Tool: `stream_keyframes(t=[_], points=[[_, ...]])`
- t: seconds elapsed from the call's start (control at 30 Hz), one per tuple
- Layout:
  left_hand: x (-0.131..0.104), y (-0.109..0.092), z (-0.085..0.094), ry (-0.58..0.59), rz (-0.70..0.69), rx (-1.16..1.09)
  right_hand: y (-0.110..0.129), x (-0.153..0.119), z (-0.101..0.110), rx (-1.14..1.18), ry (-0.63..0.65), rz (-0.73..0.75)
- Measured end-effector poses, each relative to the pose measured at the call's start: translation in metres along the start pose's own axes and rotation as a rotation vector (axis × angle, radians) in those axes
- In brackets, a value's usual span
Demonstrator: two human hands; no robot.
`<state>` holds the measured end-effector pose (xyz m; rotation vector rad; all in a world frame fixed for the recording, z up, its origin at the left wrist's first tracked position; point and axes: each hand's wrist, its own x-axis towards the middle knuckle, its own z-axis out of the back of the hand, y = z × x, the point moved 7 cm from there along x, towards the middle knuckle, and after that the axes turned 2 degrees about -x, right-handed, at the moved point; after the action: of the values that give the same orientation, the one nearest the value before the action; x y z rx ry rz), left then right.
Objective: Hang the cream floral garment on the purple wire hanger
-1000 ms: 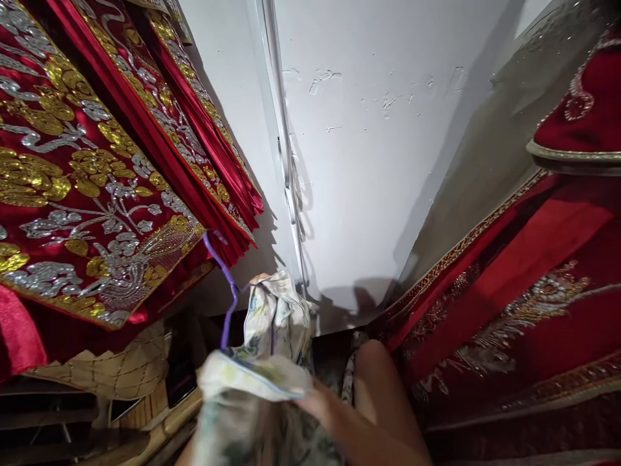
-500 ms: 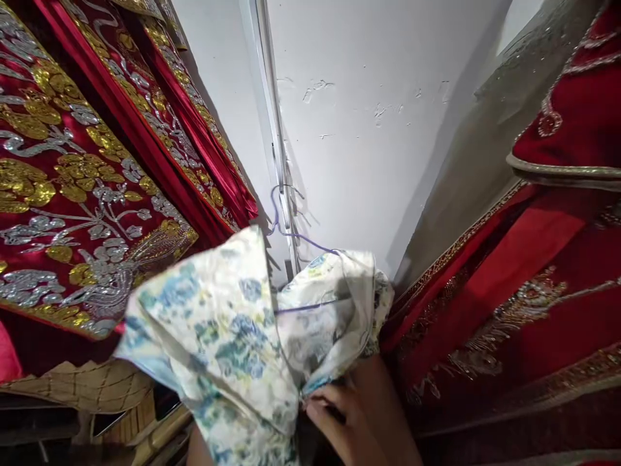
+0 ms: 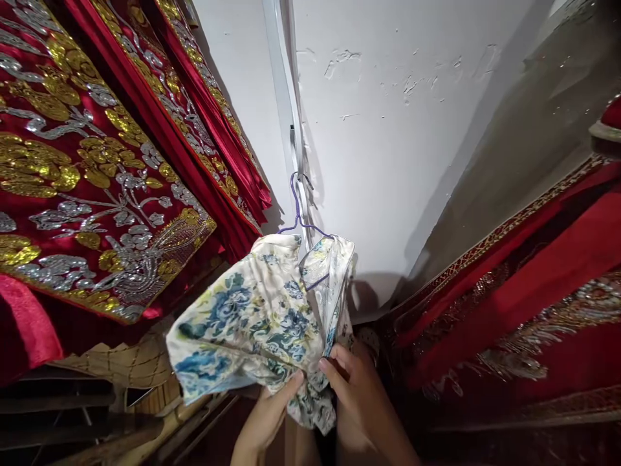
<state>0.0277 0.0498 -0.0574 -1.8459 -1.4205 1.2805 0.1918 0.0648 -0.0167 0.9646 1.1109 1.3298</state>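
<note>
A cream floral blouse [image 3: 276, 310] with blue and green flowers hangs on a purple hanger [image 3: 297, 207], hooked on a narrow metal rail [image 3: 291, 110] at the wall. Gathered lower fabric lies between my two hands. My left hand [image 3: 272, 411] pinches the blouse near its lower middle, thumb on top. At the front opening's edge, my right hand [image 3: 347, 382] grips the cloth between thumb and fingers. The blouse's left sleeve spreads out toward the lower left.
Red garments with gold and silver sequins [image 3: 107, 168] hang at the left. More red embroidered cloth [image 3: 533, 310] hangs at the right. A white wall [image 3: 378, 142] with peeling paint stands behind, and a wooden chair [image 3: 140, 362] is at lower left.
My left hand has come into sight, holding the lower fabric. The blouse now hangs straighter and more closed at the front, its lower part gathered. The view has shifted slightly.
</note>
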Motion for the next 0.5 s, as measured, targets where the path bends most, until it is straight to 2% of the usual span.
stream_keyframes(t=[0.2, 0.33, 0.43, 0.5], points=[[0.01, 0.01, 0.0, -0.081, 0.015, -0.201, -0.016, 0.005, -0.007, 0.028, -0.01, 0.021], [0.008, 0.013, -0.002, -0.186, 0.024, -0.237, -0.026, 0.001, -0.002, 0.069, -0.065, 0.03], [0.014, 0.009, 0.003, -0.215, -0.085, -0.143, -0.027, -0.003, 0.007, 0.088, -0.14, 0.066], [0.017, 0.0, 0.011, -0.279, -0.268, -0.014, -0.027, -0.006, 0.013, 0.083, -0.198, 0.107]])
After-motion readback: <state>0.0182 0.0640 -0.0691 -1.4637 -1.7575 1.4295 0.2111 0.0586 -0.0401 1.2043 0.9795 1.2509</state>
